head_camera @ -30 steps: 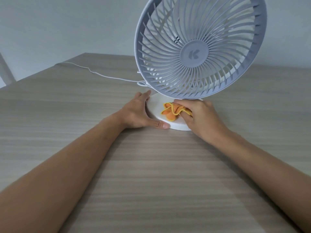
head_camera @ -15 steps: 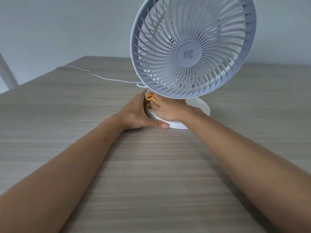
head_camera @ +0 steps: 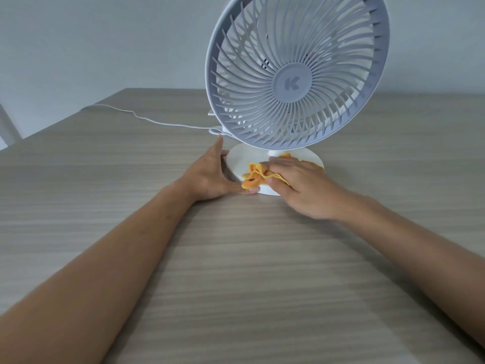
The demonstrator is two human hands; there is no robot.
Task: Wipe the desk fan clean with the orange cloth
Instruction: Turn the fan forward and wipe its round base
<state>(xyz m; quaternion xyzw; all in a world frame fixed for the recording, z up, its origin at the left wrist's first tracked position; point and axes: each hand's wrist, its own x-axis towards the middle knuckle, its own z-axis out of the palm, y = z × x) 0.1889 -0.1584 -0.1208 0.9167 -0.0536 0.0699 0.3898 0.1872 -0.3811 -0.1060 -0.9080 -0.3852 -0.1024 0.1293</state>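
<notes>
The desk fan [head_camera: 291, 85] stands right of centre in the frame, its grille tilted back above a round white base [head_camera: 244, 160] on the wood-grain table [head_camera: 236, 258]. The orange cloth [head_camera: 256, 177] lies bunched on the near part of the base, pressed down under the right hand [head_camera: 301, 185], whose fingers clench it. Half a second ago this hand and cloth were tucked at the left rim of the base, beneath the grille; they have since swept back rightward across the top face, which suggests the base is being covered in repeated strokes. The left hand [head_camera: 210, 177] remains braced against the base's left edge, fingers spread and grasping nothing. A white cable [head_camera: 147, 119] trails off toward the upper left. The grille appears not yet wiped.
</notes>
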